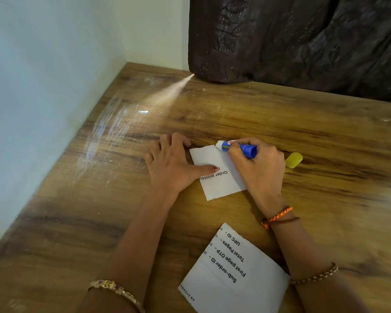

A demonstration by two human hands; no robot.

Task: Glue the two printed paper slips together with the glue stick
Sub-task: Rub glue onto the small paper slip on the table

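Right hand (257, 168) grips glue stick (237, 148), tip on smaller slip's (219, 177) far corner. Left hand (169, 163) flat, thumb pinning it. Larger slip (235, 274) lies near, unglued. Risk: thin paper drags, creases.

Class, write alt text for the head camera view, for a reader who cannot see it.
A person's right hand rubs a blue glue stick along the far edge of a printed paper slip that the left hand pins to a wooden table. A second printed slip lies nearer, between the forearms, and the yellow cap lies beside the right hand.
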